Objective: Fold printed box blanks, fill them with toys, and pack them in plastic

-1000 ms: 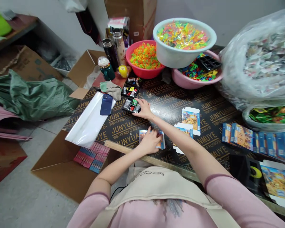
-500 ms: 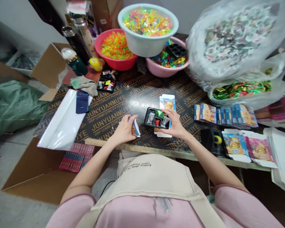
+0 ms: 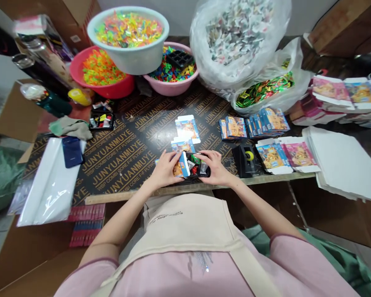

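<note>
My left hand (image 3: 166, 170) is closed round a small blue and orange printed box (image 3: 181, 166), held at the table's front edge. In my right hand (image 3: 215, 168) is a black compartment tray (image 3: 200, 170) with small wrapped pieces in it, some silvery, one green, one red. The tray's left end meets the open right end of the box; how deep it sits inside is hidden. Just beyond my hands lie two flattened blue printed cartons (image 3: 185, 128), one partly covered by the box and my fingers.
At the back stand a white basin (image 3: 128, 62), a red basin (image 3: 117, 88) and a pink basin (image 3: 173, 88) of small plastic pieces. Right of them is a clear bag (image 3: 200, 70) of packets. Filled boxes (image 3: 267, 121), a tape dispenser (image 3: 243, 159) and a phone (image 3: 72, 152) lie around.
My hands have come together, bringing the black tray leftwards against the box's open end. The camera view has turned to the right.
</note>
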`<state>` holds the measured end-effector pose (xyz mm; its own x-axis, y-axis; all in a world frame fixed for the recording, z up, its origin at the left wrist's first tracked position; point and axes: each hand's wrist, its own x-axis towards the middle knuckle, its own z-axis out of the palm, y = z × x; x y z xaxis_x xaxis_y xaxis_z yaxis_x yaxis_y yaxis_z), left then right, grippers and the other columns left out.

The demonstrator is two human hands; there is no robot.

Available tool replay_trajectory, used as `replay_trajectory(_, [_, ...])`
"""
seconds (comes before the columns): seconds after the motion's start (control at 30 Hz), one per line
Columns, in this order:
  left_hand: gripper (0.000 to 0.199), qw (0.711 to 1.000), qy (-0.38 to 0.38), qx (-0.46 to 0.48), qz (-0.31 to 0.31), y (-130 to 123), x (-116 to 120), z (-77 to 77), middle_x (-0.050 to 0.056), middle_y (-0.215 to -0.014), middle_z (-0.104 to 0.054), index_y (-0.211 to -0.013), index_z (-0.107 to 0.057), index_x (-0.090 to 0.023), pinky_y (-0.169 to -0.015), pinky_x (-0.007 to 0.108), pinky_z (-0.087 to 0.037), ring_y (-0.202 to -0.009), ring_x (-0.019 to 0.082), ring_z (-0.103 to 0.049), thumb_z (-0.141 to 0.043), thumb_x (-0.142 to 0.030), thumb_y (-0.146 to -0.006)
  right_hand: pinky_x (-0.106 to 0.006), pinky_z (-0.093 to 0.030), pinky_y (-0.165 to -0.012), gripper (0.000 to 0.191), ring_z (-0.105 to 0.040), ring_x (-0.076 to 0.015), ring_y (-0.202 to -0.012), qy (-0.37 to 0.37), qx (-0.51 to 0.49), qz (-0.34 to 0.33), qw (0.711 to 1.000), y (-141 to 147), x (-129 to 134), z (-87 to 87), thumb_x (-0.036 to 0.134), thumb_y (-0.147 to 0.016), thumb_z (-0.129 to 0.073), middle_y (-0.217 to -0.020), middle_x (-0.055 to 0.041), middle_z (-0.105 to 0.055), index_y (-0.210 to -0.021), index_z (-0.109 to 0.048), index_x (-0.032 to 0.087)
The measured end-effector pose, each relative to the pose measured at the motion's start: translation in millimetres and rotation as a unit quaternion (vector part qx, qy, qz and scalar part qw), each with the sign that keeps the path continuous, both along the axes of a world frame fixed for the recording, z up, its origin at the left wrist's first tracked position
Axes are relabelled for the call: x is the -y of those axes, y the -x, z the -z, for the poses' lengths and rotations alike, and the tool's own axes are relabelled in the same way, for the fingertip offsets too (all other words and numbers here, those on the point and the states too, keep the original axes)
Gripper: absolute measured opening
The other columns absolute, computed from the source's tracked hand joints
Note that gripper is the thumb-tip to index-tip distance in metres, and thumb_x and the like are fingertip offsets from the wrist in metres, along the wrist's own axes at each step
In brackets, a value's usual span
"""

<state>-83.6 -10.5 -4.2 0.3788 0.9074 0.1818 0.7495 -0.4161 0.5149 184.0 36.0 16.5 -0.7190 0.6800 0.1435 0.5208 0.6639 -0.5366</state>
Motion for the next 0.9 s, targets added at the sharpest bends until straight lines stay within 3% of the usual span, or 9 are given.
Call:
replay_trajectory(0.17, [0.100, 0.996, 0.004, -0.054, 0.068, -21.9, 1.2, -6.3, 0.017, -0.137, -0.054, -0.148, -0.042, -0.019, -0.120, 0.064, -0.021, -0.127, 0.037, -0.052, -0.082, -0.048, -0.061, -0.056, -0.026, -0.110, 0.084, -0.048, -0.0342, -0.125, 0.024, -0.004, -0.043, 0.999, -8.2, 2.9, -0.8, 0.032, -0.072, -0.070, -0.135, -0.0138, -0.052, -0.151, -0.039, 0.028])
replay_trajectory(0.27, [0.095, 0.995, 0.000, -0.069, 0.077, -31.9, 4.0, -4.7, 0.017, -0.135, -0.054, -0.146, -0.045, -0.018, -0.120, 0.062, -0.022, -0.127, 0.036, -0.051, -0.080, -0.044, -0.062, -0.060, -0.024, -0.113, 0.088, -0.044, -0.0367, -0.132, 0.054, -0.017, -0.045, 0.997, -10.4, 4.5, 4.5, 0.041, -0.074, -0.075, -0.141, -0.0144, -0.050, -0.153, -0.036, 0.030])
replay_trajectory(0.4, [0.093, 0.998, -0.008, -0.060, 0.019, -37.9, 5.8, -3.2, 0.017, -0.135, -0.053, -0.148, -0.044, -0.017, -0.117, 0.058, -0.028, -0.126, 0.036, -0.050, -0.077, -0.042, -0.064, -0.054, -0.038, -0.109, 0.085, -0.045, -0.0350, -0.135, 0.130, -0.127, 0.068, 0.981, -12.3, 3.5, 23.4, 0.062, -0.082, -0.066, -0.150, -0.0142, -0.043, -0.154, -0.035, 0.030])
replay_trajectory(0.5, [0.091, 0.998, -0.020, -0.045, -0.024, -45.1, 6.8, -2.5, 0.018, -0.133, -0.053, -0.147, -0.045, -0.016, -0.112, 0.055, -0.033, -0.123, 0.036, -0.050, -0.075, -0.043, -0.066, -0.043, -0.053, -0.091, 0.062, -0.062, -0.0256, -0.105, 0.187, -0.229, 0.203, 0.934, -6.4, 7.5, 40.1, 0.060, -0.091, -0.054, -0.122, -0.0108, -0.059, -0.144, -0.053, 0.028])
replay_trajectory(0.57, [0.089, 0.998, -0.023, -0.040, -0.042, -52.4, 7.8, -1.2, 0.018, -0.133, -0.053, -0.147, -0.046, -0.016, -0.109, 0.054, -0.035, -0.121, 0.036, -0.050, -0.075, -0.043, -0.066, -0.039, -0.055, -0.081, 0.052, -0.063, -0.0221, -0.091, 0.199, -0.268, 0.257, 0.907, 2.0, 13.4, 47.1, 0.057, -0.090, -0.059, -0.104, -0.0074, -0.063, -0.133, -0.065, 0.027])
replay_trajectory(0.63, [0.088, 0.998, -0.019, -0.040, -0.052, -59.4, 8.8, 0.5, 0.018, -0.133, -0.052, -0.146, -0.046, -0.018, -0.107, 0.055, -0.036, -0.122, 0.037, -0.049, -0.075, -0.041, -0.066, -0.036, -0.055, -0.077, 0.046, -0.062, -0.0206, -0.086, 0.202, -0.288, 0.269, 0.897, 11.0, 18.9, 48.5, 0.054, -0.088, -0.063, -0.097, -0.0058, -0.063, -0.125, -0.071, 0.027])
replay_trajectory(0.7, [0.087, 0.998, -0.010, -0.039, -0.054, -63.7, 9.1, 1.8, 0.018, -0.134, -0.051, -0.146, -0.047, -0.019, -0.107, 0.055, -0.036, -0.123, 0.037, -0.048, -0.076, -0.038, -0.066, -0.036, -0.054, -0.077, 0.039, -0.062, -0.0196, -0.082, 0.220, -0.286, 0.225, 0.905, 17.0, 21.2, 45.0, 0.053, -0.089, -0.061, -0.091, -0.0051, -0.065, -0.114, -0.076, 0.027])
replay_trajectory(0.8, [0.087, 0.998, 0.015, 0.008, -0.058, -64.6, 7.3, 1.0, 0.017, -0.136, -0.051, -0.146, -0.048, -0.020, -0.108, 0.055, -0.036, -0.125, 0.037, -0.049, -0.077, -0.036, -0.065, -0.037, -0.053, -0.084, 0.040, -0.064, -0.0205, -0.085, 0.259, -0.279, 0.150, 0.912, 17.9, 17.3, 36.4, 0.058, -0.090, -0.059, -0.088, -0.0057, -0.069, -0.094, -0.081, 0.026])
replay_trajectory(0.9, [0.089, 0.982, 0.065, 0.171, -0.042, -64.0, 2.5, -1.9, 0.015, -0.137, -0.053, -0.146, -0.049, -0.022, -0.110, 0.052, -0.037, -0.127, 0.034, -0.049, -0.078, -0.045, -0.065, -0.038, -0.052, -0.092, 0.048, -0.065, -0.0225, -0.101, 0.301, -0.338, 0.227, 0.862, 15.5, 10.6, 30.7, 0.067, -0.084, -0.061, -0.107, -0.0064, -0.073, -0.103, -0.079, 0.027])
